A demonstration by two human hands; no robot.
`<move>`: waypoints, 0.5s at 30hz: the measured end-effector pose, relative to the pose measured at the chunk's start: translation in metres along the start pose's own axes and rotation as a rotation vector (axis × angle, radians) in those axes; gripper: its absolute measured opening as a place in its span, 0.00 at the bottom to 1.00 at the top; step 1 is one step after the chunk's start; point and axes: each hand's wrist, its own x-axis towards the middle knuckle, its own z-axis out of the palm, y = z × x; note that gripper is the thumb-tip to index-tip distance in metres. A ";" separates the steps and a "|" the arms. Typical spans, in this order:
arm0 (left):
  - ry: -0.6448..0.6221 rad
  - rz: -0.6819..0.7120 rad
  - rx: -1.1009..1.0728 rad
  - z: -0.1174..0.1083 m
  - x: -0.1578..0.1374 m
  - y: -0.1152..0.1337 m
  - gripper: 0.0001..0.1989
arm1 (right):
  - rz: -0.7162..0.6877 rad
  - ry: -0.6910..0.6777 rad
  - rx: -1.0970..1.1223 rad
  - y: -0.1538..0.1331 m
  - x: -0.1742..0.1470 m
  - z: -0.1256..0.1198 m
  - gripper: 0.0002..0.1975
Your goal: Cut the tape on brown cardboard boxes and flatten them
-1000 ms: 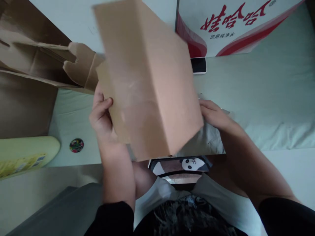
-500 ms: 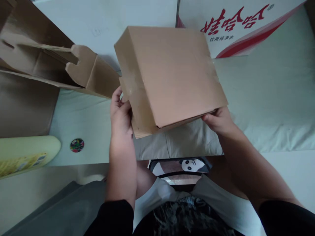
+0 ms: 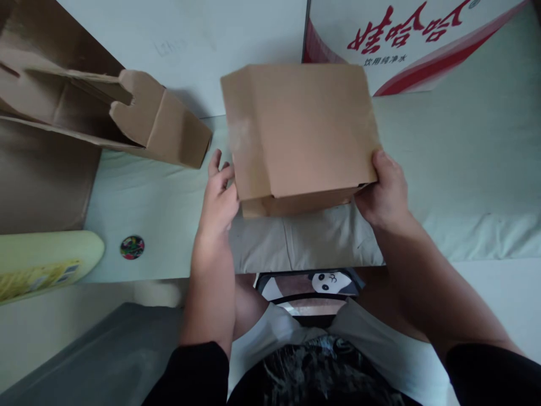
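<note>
The right hand (image 3: 384,189) holds the cardboard box (image 3: 316,127) by its near right corner. The left hand (image 3: 218,197) is at its left side, half curled; whether it grips, one cannot tell. The box is over the counter (image 3: 448,169), near the front edge.

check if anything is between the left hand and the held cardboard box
Nothing visible does: the left hand is beside the cardboard box, at its left edge, contact unclear; the right hand grips the opposite side.
</note>
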 end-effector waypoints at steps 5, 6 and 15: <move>-0.175 0.094 0.086 -0.003 -0.003 0.006 0.02 | -0.105 0.068 -0.088 0.000 0.001 0.003 0.17; -0.211 0.104 0.100 -0.004 -0.004 0.010 0.03 | -0.104 0.077 -0.085 -0.001 0.000 0.004 0.17; -0.288 0.009 -0.061 0.000 -0.013 0.044 0.13 | -0.088 0.165 0.028 -0.009 0.002 0.004 0.15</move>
